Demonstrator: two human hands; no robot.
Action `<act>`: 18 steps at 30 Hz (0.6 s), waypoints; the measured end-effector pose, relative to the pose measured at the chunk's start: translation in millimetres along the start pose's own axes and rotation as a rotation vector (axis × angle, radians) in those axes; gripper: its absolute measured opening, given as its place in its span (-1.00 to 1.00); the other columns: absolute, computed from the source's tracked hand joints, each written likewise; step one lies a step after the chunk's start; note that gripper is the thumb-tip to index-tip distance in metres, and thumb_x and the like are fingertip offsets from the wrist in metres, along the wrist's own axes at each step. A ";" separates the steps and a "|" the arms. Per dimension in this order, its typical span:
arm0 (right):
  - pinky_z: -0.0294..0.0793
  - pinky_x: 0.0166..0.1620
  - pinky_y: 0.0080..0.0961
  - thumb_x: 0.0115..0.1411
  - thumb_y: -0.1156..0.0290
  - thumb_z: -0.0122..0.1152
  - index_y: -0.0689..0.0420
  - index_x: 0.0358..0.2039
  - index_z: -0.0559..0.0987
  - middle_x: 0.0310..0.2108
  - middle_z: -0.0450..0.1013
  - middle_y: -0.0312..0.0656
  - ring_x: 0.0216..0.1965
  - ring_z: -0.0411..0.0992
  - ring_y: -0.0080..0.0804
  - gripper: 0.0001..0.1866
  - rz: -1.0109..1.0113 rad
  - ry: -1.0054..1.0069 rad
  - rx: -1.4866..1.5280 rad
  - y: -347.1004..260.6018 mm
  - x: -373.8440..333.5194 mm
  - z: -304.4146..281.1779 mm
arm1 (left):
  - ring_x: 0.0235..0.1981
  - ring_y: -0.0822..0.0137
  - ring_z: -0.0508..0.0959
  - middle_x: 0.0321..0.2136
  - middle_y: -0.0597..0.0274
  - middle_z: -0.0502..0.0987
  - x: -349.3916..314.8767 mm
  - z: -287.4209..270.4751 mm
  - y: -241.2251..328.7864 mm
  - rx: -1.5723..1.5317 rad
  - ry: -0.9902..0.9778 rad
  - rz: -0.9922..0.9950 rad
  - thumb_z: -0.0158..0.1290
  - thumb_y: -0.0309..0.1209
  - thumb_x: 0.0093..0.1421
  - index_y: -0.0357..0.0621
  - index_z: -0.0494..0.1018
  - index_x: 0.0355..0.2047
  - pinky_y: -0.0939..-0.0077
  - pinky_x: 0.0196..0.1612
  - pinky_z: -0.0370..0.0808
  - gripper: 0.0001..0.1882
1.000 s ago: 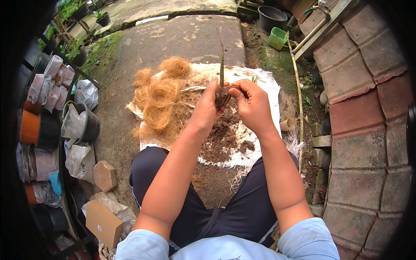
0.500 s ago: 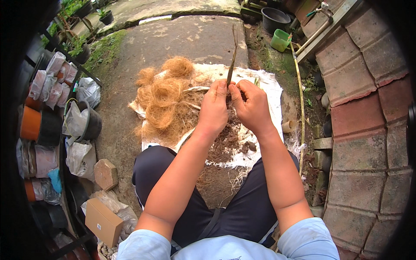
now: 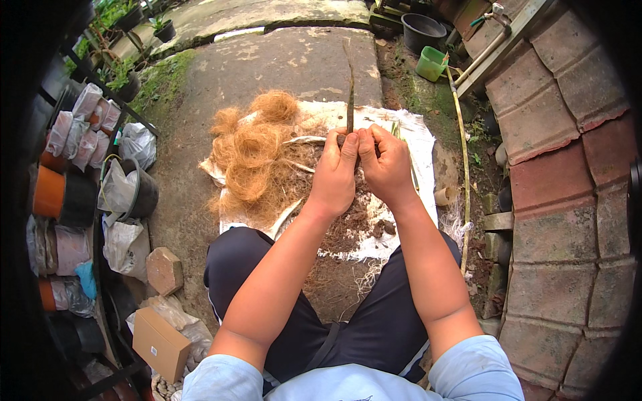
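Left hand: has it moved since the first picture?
Yes, slightly to the right: the left hand is now farther from the brown fibre, judged against the white sheet beneath.

the lower end of the dark stem [image 3: 350, 110] is hidden.
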State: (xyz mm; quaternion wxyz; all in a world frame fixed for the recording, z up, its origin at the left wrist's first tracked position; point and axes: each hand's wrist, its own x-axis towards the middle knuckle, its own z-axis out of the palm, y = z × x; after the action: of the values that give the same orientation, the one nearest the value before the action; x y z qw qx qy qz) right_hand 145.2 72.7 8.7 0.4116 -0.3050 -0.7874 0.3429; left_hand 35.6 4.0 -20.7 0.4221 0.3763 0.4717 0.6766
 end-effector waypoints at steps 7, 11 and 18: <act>0.46 -0.46 -0.39 0.54 0.19 0.10 0.26 -0.40 0.54 -0.56 0.52 -0.14 -0.55 0.49 -0.45 -0.57 0.076 0.015 0.131 -7.0 -6.0 0.9 | -0.16 0.33 0.58 -0.20 0.10 0.60 -5.1 4.9 1.6 0.044 0.031 0.058 -0.18 -0.10 0.62 -0.25 0.36 0.05 0.40 -0.03 0.51 -0.59; 0.42 -0.45 -0.47 0.56 0.13 0.05 0.20 -0.36 0.53 -0.57 0.45 -0.32 -0.52 0.45 -0.57 -0.58 0.204 -0.005 0.389 -9.5 -9.2 1.5 | -0.25 0.39 0.55 -0.24 0.18 0.58 -4.6 0.2 -0.5 0.118 0.001 0.081 -0.20 -0.10 0.63 -0.22 0.37 0.05 0.45 -0.15 0.49 -0.60; 0.21 -0.45 -0.61 0.61 0.14 -0.03 0.12 -0.34 0.44 -0.52 0.28 -0.39 -0.53 0.19 -0.65 -0.61 0.412 0.105 0.923 -0.7 2.4 -13.1 | -0.48 0.52 0.36 -0.34 0.30 0.49 -4.8 8.2 16.2 -0.392 -0.066 -0.064 -0.19 -0.15 0.61 -0.14 0.39 0.02 0.55 -0.41 0.30 -0.68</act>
State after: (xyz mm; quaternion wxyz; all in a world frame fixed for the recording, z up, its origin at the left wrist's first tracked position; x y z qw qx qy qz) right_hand 155.1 78.0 16.0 0.4664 -0.2571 -0.4555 0.7133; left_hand 41.2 -1.1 -3.5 0.5238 0.2939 0.3286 0.7289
